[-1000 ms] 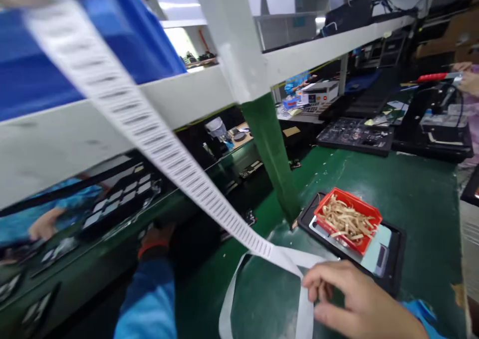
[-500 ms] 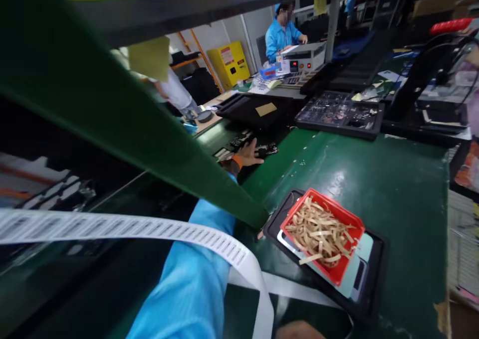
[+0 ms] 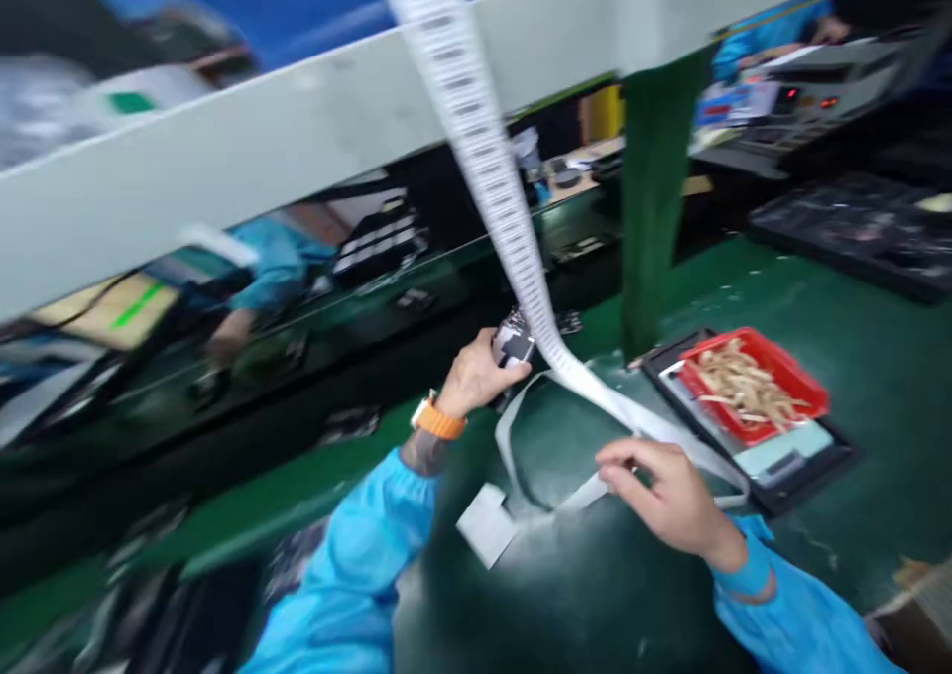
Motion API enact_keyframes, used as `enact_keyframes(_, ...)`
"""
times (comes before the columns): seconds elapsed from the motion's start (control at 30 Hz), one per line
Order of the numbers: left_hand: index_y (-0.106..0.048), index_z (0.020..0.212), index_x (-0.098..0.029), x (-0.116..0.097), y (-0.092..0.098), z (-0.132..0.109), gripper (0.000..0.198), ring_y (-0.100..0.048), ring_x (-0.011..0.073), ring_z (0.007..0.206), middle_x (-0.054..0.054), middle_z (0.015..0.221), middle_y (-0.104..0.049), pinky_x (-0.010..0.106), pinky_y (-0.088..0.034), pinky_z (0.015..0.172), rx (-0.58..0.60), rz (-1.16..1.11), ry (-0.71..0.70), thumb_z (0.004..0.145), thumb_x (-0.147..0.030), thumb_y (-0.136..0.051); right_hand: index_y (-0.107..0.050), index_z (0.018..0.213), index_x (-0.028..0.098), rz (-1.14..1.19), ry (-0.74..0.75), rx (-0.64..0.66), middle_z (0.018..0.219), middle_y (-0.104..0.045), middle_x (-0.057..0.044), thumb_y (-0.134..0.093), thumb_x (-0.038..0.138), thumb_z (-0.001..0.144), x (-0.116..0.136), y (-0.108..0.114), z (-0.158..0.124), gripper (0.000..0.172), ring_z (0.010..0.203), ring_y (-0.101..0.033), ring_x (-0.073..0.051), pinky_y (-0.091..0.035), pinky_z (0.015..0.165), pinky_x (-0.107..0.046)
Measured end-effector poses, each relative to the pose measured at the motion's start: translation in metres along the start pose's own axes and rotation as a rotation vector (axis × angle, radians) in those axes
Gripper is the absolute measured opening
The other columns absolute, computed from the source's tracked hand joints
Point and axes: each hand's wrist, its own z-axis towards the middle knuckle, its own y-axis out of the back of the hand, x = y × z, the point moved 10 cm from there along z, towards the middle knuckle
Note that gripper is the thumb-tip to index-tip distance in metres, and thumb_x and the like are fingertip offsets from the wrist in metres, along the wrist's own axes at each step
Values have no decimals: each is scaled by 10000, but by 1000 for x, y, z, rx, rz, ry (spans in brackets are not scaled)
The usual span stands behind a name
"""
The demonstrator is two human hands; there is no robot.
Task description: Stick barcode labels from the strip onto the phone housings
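Observation:
My left hand [image 3: 476, 372], with an orange band at the wrist, is closed around a small dark and silver part [image 3: 513, 339] lifted just above the green bench. My right hand [image 3: 658, 486] rests on the bench with its fingers pinched on a long white label strip [image 3: 487, 173]. The strip hangs down from above the shelf, passes next to the held part, and loops on the mat, ending in a white tab [image 3: 487, 525]. The picture is smeared by motion.
A red bin of tan strips [image 3: 751, 385] sits on a scale in a black tray [image 3: 788, 491] at the right. A green post [image 3: 651, 208] stands behind it under a grey shelf beam [image 3: 245, 149]. Dark trays [image 3: 855, 233] lie far right. Other people in blue work beyond.
My view swung back up and left. My left hand has come back from the far edge of the bench holding a small part. My right hand is in view again on the strip.

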Motion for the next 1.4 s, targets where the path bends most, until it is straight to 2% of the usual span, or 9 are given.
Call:
enact_keyframes(0.07, -533, 1335, -134, 30, 13, -76, 730, -687, 308, 1016, 136, 1145, -700, 422, -532, 907, -29, -42, 118, 737, -458, -800, -607, 1230, 211, 101, -174, 28, 1053, -747, -95, -615, 315, 933, -8, -34, 5, 314, 865, -724, -200, -587, 696, -303)
enact_keyframes(0.13, -490, 1354, -135, 36, 14, -131, 747, -677, 301, 1057, 146, 1198, -684, 417, -528, 932, -102, -147, 147, 745, -456, -781, -478, 1403, 197, 160, -247, 22, 1293, -664, -161, -645, 358, 886, -6, -69, 13, 567, 1033, -704, -249, -609, 780, -367)
enact_keyframes(0.27, -417, 1383, -138, 21, 0, -177, 741, -621, 307, 1192, 177, 1320, -613, 454, -488, 1033, -160, -332, 7, 755, -346, -750, -574, 1260, 188, 93, -235, -56, 1170, -714, -123, -640, 301, 826, -4, -105, 30, 453, 1014, -690, -277, -563, 915, -460)
enact_keyframes(0.5, -407, 1293, -194, 27, -53, -180, 631, -712, 206, 873, 101, 1159, -672, 355, -584, 782, 308, -1130, -21, 729, -193, -689, -675, 1066, 167, 137, -261, -109, 977, -747, -68, -640, 384, 855, -24, -98, 25, 305, 869, -677, -239, -547, 771, -364)
enact_keyframes(0.73, -685, 1081, -143, 47, -57, -167, 412, -650, 158, 834, 47, 976, -723, 250, -510, 776, 25, -1276, 120, 702, -243, -812, -703, 983, 157, 130, -265, 29, 913, -731, -66, -469, 536, 993, -22, -117, 17, 446, 855, -660, -224, -530, 773, -342)
enact_keyframes(0.83, -704, 949, -127, 62, -64, -163, 393, -632, 136, 714, 37, 867, -722, 245, -498, 692, -30, -1403, 277, 669, -355, -859, -639, 1180, 178, 51, -195, 115, 993, -700, -68, -489, 474, 997, -12, -125, 13, 379, 815, -649, -200, -544, 737, -335)
enact_keyframes(0.93, -669, 936, -136, 69, -68, -163, 450, -643, 147, 649, 26, 788, -710, 271, -511, 648, -17, -1590, 393, 650, -418, -872, -503, 1338, 193, -107, -52, 26, 1136, -617, -98, -621, 312, 912, 5, -116, 11, 458, 770, -628, -163, -550, 669, -309)
enact_keyframes(1.1, -635, 964, -132, 52, -55, -165, 530, -703, 198, 734, 43, 793, -715, 322, -559, 729, 108, -1722, 340, 657, -486, -881, -618, 1134, 197, -395, 186, 31, 1060, -587, -86, -520, 160, 939, 33, -121, 8, 221, 800, -610, -174, -554, 789, -349)
enact_keyframes(1.4, -605, 1259, -168, 34, -56, -174, 867, -724, 260, 792, 102, 958, -747, 361, -578, 683, 253, -1691, 265, 647, -759, -773, -657, 920, 209, -402, 139, 41, 924, -622, -55, -577, 175, 924, 38, -110, 14, 87, 785, -595, -188, -510, 727, -320)
